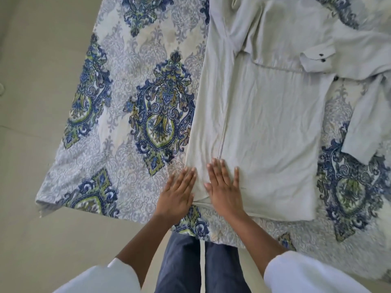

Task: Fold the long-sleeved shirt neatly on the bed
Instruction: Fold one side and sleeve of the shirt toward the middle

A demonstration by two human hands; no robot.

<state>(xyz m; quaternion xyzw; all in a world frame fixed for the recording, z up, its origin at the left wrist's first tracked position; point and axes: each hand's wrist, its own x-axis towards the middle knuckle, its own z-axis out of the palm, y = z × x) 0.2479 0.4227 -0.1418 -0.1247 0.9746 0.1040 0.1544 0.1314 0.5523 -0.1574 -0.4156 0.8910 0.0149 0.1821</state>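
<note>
both hands were flat, fingers straight and holding nothing. right hand [224, 187] pressed on the near hem of the pale grey long-sleeved shirt [268, 115], beside a lengthwise fold line. left hand [179, 192] rested mostly on the bedspread [131, 102], touching the shirt's left edge. the shirt lay lengthwise on the bed [232, 233], its hem close to the near edge, right of the middle, its left side folded inward. one sleeve crossed the body towards the right edge, its cuff [317, 60] showing two dark buttons [321, 55]. beige floor [27, 123] lay left of the bed. dark blue trousers [182, 267] and white sleeves [306, 273] showed below.
</note>
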